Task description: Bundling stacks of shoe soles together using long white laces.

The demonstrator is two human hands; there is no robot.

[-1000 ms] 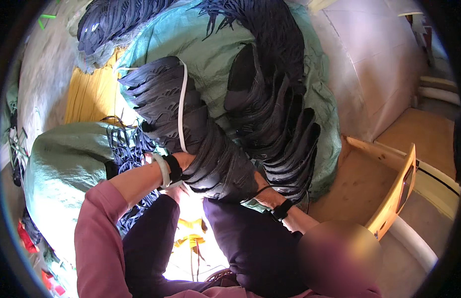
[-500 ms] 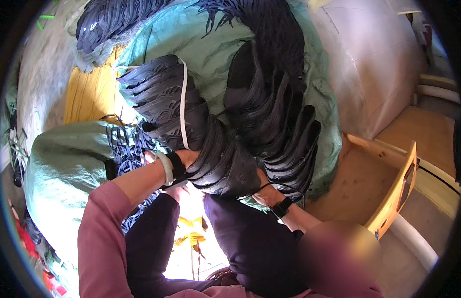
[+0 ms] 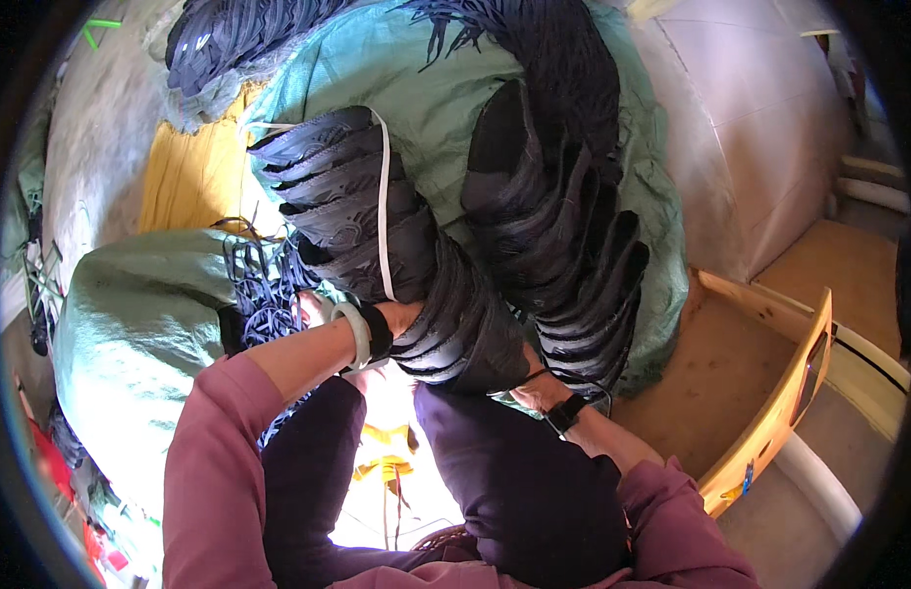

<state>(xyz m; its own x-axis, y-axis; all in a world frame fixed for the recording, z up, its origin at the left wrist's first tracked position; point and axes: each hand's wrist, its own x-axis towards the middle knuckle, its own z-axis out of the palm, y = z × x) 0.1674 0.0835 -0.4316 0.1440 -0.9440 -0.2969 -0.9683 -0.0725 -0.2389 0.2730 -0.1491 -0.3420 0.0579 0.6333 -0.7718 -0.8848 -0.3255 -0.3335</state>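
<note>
Across the middle of the head view, I am looking at one long bundle of overlapping black fabric pieces [image 3: 470,319], slanting from upper left down toward two dark-trousered legs [image 3: 519,481]. One narrow white strap [image 3: 384,206] is running around its upper half. The person's left hand [image 3: 402,316] is touching the bundle's left side, its wrist carrying two bands: one pale ring-shaped bracelet [image 3: 354,336] and one wide black band [image 3: 379,332]. The right hand [image 3: 540,389] is touching the lower right end, one black watch [image 3: 566,412] sitting on its wrist. Bundle and edges are hiding most of the fingers, so I cannot tell how far either grip is closing.

Just right of the bundle, a second pile of layered black pieces [image 3: 534,211] is fanning out over one crinkled green plastic sheet [image 3: 416,69]. A third pile of dark pieces [image 3: 249,39] is lying at the upper left, showing a pale mark that I am finding too small to read. One tangle of dark blue cords [image 3: 264,290] is lying beside one bulging green sack [image 3: 141,304], and one open yellow-brown wooden drawer [image 3: 720,363] is standing at the right.
</note>
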